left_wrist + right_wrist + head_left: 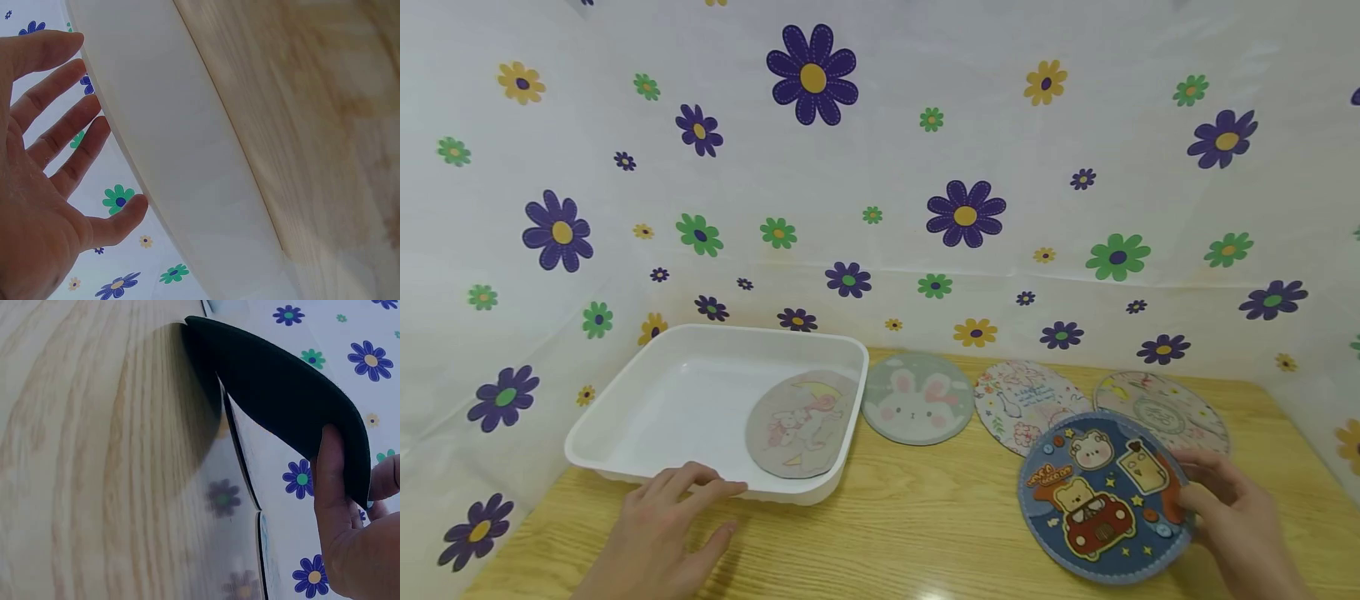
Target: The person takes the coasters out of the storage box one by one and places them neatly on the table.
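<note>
My right hand (1240, 517) pinches the right edge of a blue round mouse pad (1105, 500) printed with a bear in a red car. In the right wrist view the pad's plain black underside (281, 381) shows, tilted over the wood. My left hand (662, 525) is at the near rim of a white plastic tray (700, 333), with fingers spread loosely and fingertips along the rim in the left wrist view. Inside the tray, at its right end, lies a greyish-pink round pad (801, 425) with a moon picture, leaning on the side wall.
Along the back lie a grey-green bunny pad (917, 400), a white floral pad (1015, 392) and another pale patterned pad (1187, 408), the last two partly covered by the blue one. A flower-printed white sheet (880, 150) surrounds the wooden table (925, 533).
</note>
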A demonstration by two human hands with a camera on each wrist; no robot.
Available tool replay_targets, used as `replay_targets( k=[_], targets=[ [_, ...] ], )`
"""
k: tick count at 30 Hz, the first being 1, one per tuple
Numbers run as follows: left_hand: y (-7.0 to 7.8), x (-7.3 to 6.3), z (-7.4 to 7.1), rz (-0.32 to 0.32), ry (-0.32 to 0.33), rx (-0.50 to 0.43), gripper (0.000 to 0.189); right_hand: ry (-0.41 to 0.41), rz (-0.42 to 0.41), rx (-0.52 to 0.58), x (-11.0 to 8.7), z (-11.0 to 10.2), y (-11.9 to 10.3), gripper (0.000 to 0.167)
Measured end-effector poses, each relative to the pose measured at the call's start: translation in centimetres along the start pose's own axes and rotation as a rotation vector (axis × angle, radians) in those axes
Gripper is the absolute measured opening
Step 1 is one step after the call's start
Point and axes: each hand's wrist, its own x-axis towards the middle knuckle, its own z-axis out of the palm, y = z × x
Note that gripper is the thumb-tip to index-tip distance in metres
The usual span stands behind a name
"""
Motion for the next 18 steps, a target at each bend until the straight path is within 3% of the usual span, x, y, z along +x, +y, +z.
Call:
replay_targets(
  k=[10,18],
  targets=[
    [0.1,0.1,0.0,0.029,0.034,-0.008,0.042,-0.007,0.132,-0.154,0.5,-1.3,0.1,0.046],
    [0.1,0.1,0.0,-0.012,-0.022,-0.011,0.041,-0.027,0.182,-0.306,0.6,-1.5,0.5,0.061]
  ],
)
